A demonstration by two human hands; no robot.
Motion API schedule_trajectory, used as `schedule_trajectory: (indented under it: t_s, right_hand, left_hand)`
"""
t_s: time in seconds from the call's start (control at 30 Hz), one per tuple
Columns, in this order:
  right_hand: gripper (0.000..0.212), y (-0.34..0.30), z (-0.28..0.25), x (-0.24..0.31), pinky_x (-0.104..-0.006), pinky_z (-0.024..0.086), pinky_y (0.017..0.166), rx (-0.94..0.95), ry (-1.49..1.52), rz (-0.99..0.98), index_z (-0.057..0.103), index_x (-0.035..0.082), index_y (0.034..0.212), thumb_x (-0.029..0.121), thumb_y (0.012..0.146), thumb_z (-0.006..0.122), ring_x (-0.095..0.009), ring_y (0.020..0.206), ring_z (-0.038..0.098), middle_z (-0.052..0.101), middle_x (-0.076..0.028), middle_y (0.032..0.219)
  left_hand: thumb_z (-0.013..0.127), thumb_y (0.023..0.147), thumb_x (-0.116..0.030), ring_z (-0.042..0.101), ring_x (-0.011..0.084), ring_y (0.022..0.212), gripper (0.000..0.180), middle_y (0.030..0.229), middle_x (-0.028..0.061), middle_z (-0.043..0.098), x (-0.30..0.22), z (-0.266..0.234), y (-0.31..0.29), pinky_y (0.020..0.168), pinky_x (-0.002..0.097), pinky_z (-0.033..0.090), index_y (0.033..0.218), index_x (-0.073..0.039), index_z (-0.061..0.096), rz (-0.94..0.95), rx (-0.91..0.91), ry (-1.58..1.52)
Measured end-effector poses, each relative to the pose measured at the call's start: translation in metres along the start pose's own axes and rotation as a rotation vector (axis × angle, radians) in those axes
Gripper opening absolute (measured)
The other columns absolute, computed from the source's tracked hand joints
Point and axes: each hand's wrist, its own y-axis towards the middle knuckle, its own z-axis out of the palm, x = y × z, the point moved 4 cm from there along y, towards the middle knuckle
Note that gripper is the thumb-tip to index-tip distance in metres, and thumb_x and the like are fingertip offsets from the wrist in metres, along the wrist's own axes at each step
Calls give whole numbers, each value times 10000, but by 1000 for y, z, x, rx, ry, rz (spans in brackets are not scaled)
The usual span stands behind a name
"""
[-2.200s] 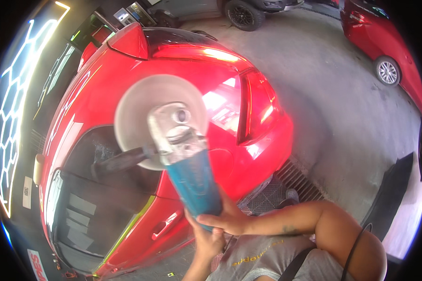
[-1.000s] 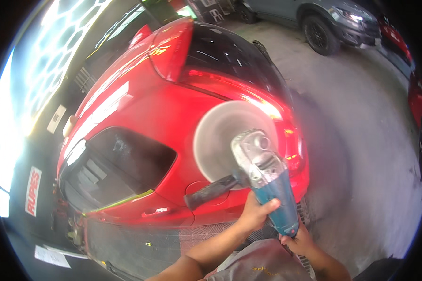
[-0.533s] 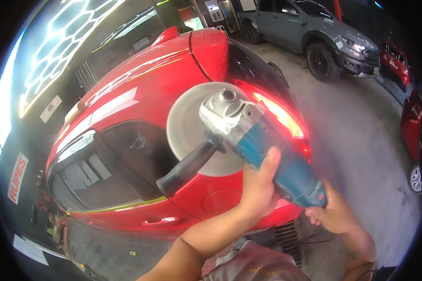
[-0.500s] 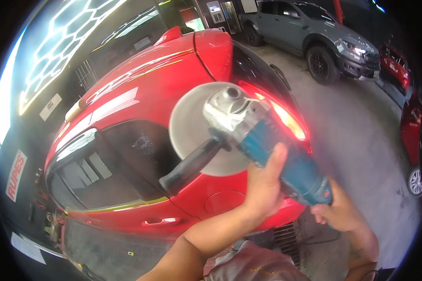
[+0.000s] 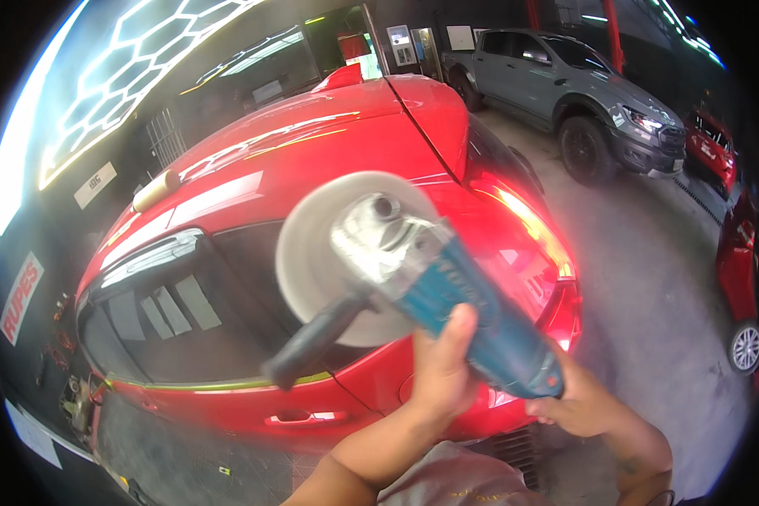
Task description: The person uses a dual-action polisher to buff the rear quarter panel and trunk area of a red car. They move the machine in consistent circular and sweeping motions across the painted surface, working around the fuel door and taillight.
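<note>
- Blue-bodied polisher [image 5: 502, 325] mid-frame, tilted: silver head [image 5: 379, 236] up-left, rear end down-right.
- Round pale pad [image 5: 308, 257] under the head, face blurred; overlaps red car's side window and rear panel in view. Contact with the paint: can't tell.
- Dark side handle [image 5: 316, 341] sticks out from the head toward lower left, end blurred.
- Left hand [image 5: 443, 371], lower centre: fingers clamped on the blue body from its left side, thumb up along the casing; other fingertips hidden beneath.
- Right hand [image 5: 586, 392], right of lower centre: fingers closed around the rear end, some hidden by the casing.
- Red car [image 5: 287, 148] fills left and centre, roof toward the top, lit tail light [image 5: 540, 232] right of centre.
- Yellow-green strip [image 5: 219, 386] runs along the lower edge of the side windows; door handle [image 5: 304, 417] just below.
- Cream cylinder [image 5: 156, 191] at the car's edge, left; can't tell if it rests on it.
- Grey pickup [image 5: 523, 76] upper right, second red car [image 5: 738, 261] at right edge.
- Hexagonal lights [image 5: 105, 72] upper left; grey floor [image 5: 658, 337] at right; drain grate [image 5: 514, 455] lower centre-right.
</note>
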Motion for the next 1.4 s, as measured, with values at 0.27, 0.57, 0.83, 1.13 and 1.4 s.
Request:
schedule_trajectory:
  t_s: [0.27, 0.57, 0.83, 1.13, 1.4]
  right_hand:
    - [1116, 62, 98, 38, -487, 505, 1129, 210, -200, -213, 65, -12, 1716, 480, 1006, 771, -435, 1377, 630, 572, -360, 1487]
    - [1096, -13, 42, -15, -491, 505, 1127, -139, -283, -150, 112, 8, 1719, 386, 978, 826, -414, 1377, 635, 584, -329, 1499]
    - [1046, -80, 6, -148, -312, 568, 639, -507, 274, -19, 218, -22, 1622, 389, 927, 883, -149, 709, 665, 671, -93, 930]
    - [1233, -13, 94, -147, -471, 551, 1070, -266, -267, -280, 64, -23, 1694, 454, 910, 888, -403, 1323, 657, 540, -298, 1527]
    - [1135, 65, 140, -41, -504, 541, 1102, -25, -101, -320, 107, 12, 1719, 427, 958, 840, -457, 1362, 638, 547, -343, 1535]
  left_hand:
    - [485, 1022, -801, 639, 396, 1315, 945, 1429, 182, 632, -103, -79, -20, 1085, 715, 530, 1610, -63, 428, 144, -47, -102]
    - [673, 985, -705, 666, 315, 1249, 870, 1377, 135, 652, -8, -27, -21, 1082, 553, 560, 1532, -54, 488, -94, 39, 49]
    - [891, 934, -308, 651, 165, 1106, 649, 1241, 83, 666, 122, 28, -4, 974, 381, 562, 1410, -17, 561, -424, 93, 21]
    - [974, 774, -500, 684, 312, 1266, 1030, 1382, 175, 672, 41, -80, -53, 1095, 486, 565, 1526, 3, 483, -342, 129, 109]
    - [816, 867, -701, 612, 364, 1376, 1121, 1465, 179, 599, -77, -112, -37, 1141, 688, 518, 1666, -108, 301, 22, 11, -40]
